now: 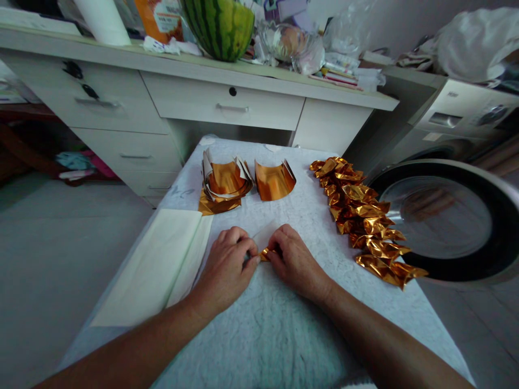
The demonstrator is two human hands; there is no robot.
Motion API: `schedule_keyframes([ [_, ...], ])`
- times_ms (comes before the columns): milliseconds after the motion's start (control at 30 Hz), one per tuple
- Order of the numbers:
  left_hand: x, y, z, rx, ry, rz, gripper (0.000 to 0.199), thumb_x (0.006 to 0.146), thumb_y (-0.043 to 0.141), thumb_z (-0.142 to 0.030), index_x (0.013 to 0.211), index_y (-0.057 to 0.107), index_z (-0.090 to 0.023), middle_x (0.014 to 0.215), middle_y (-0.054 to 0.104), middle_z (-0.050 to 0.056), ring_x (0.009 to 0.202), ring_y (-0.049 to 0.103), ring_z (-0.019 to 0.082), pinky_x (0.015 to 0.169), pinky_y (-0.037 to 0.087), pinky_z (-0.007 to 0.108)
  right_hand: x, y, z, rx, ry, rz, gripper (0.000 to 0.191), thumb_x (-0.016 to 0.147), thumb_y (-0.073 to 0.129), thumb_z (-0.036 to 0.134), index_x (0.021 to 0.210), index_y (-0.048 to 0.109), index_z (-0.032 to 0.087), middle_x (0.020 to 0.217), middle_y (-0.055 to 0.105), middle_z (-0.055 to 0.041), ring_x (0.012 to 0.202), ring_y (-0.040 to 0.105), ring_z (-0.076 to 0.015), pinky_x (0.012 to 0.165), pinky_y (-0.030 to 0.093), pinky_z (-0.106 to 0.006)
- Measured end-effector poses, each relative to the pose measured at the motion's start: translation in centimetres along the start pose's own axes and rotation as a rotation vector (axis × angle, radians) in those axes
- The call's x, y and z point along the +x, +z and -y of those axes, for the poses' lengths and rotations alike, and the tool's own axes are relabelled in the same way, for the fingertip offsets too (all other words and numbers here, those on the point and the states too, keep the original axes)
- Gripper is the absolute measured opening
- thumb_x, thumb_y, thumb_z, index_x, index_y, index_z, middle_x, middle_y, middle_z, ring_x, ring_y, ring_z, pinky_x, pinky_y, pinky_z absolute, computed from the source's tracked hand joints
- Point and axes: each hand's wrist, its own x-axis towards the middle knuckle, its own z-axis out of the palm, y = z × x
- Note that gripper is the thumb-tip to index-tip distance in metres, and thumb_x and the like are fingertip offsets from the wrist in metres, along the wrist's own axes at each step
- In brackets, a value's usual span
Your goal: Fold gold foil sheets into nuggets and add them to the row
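Low over the middle of the cloth-covered table, my left hand pinches one end of a small piece of gold foil paper. My right hand has its fingers closed on the other end. Most of this piece is hidden by my fingers; a thin whitish sheet shows just behind it. Beyond my hands stand a stack of curled gold foil sheets and a smaller curled stack. Folded gold foil pieces form an overlapping row on the right.
Large pale paper sheets lie along the table's left side. A white desk with drawers stands behind, bearing a cut watermelon and plastic bags. On the right, a washing machine's round door hangs open beside the table edge.
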Motion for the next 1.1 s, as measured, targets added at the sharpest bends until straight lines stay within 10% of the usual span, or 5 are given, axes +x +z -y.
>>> schedule_keyframes([
  [1100, 0.01, 0.28, -0.33, 0.123, -0.018, 0.050, 0.009, 0.086, 0.053, -0.014, 0.081, 0.057, -0.020, 0.093, 0.054, 0.004, 0.094, 0.047, 0.024, 0.083, 0.042, 0.040, 0.11, 0.22, 0.18, -0.024, 0.004, -0.008, 0.017, 0.080, 0.058, 0.008, 0.073, 0.047, 0.019, 0.084, 0.049, -0.0039, 0.081, 0.047, -0.0178, 0.074, 0.041, -0.032],
])
